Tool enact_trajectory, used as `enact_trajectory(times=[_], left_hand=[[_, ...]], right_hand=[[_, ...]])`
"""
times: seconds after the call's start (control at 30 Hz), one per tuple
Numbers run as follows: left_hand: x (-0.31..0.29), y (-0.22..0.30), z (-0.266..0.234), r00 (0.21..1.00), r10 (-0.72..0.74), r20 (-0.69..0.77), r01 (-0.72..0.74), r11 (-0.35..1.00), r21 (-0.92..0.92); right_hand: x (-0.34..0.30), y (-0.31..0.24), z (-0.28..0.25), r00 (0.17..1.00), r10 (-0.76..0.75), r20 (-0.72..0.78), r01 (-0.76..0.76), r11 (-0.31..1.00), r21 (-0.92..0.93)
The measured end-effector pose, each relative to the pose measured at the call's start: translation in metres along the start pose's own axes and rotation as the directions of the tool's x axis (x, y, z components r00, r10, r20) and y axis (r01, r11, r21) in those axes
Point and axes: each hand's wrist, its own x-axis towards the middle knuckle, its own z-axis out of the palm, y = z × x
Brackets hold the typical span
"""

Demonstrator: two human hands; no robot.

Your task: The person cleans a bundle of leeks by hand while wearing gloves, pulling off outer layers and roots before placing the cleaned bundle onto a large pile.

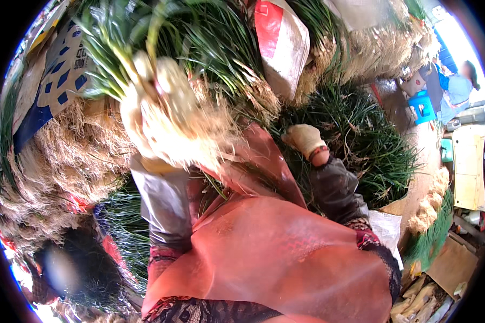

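Note:
My left hand [136,116], in a pale glove, is raised close to the camera and grips a bunch of green onions [167,64] by its white stalks, roots hanging down, green leaves pointing up and away. My right hand [305,139], also in a pale glove, reaches forward and rests on a heap of green onion leaves [361,134]; its fingers look curled, and I cannot tell if it holds anything. A pink plastic apron [275,253] covers my lap below both arms.
Piles of green onions with straw-coloured roots [64,156] lie all around. A white and red sack [283,40] stands at the back. A person in blue [458,86] sits at the far right near a blue stool [423,105]. Cardboard [452,264] lies at lower right.

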Motion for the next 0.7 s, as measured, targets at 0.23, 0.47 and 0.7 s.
enact_trajectory(times=[0.23,0.47,0.7], left_hand=[[0.003,-0.004,-0.011,0.748,0.100,-0.656,0.247,0.876,0.414],[-0.097,-0.040,-0.044,0.636,-0.318,-0.703,0.291,0.943,-0.163],[-0.123,-0.082,-0.016,0.504,-0.570,-0.649,0.314,0.821,-0.477]], right_hand=[[0.091,-0.075,-0.080,0.650,-0.178,-0.739,0.158,0.983,-0.097],[0.095,-0.037,-0.098,0.888,0.037,-0.458,0.425,0.313,0.849],[-0.016,-0.087,-0.040,0.865,-0.252,-0.433,0.410,-0.140,0.901]])
